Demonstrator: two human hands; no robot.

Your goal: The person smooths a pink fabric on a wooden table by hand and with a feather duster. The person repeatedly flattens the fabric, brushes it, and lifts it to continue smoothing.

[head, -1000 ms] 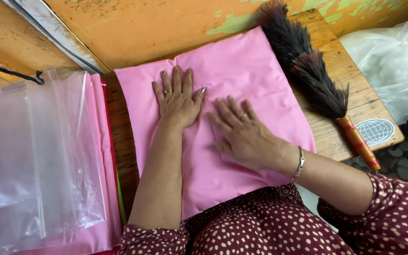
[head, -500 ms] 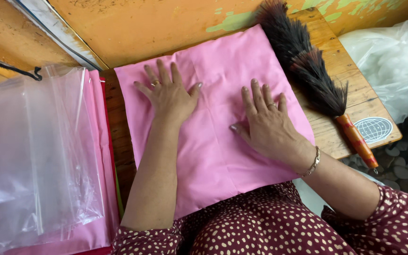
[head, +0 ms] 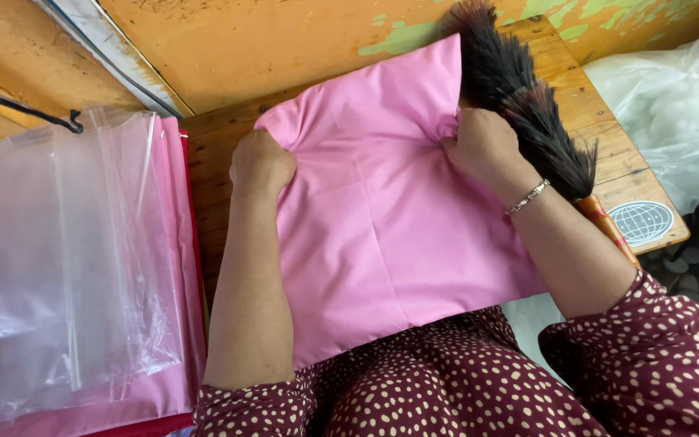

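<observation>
— Pink cloth: where does it lie?

— Head view, the only one. It lies flat on the wooden table, spread from the far edge by the orange wall to the near edge, where it hangs over the person's dotted maroon dress.

— And the hands?

— The left hand is closed in a fist on the cloth's left edge, pinching the fabric. The right hand is closed on the right edge, far end, and the cloth puckers into folds where the fingers gather it. A thin bracelet sits on the right wrist.

— What lies around it?

— Right of the cloth, a dark feather duster lies on the table, its feathers just behind the right hand and touching the cloth's far right corner; its handle runs under the right forearm. Further right, a white plastic bag sits off the table. On the left, a stack of clear plastic bags rests on more pink fabric, just beside the left forearm.
</observation>
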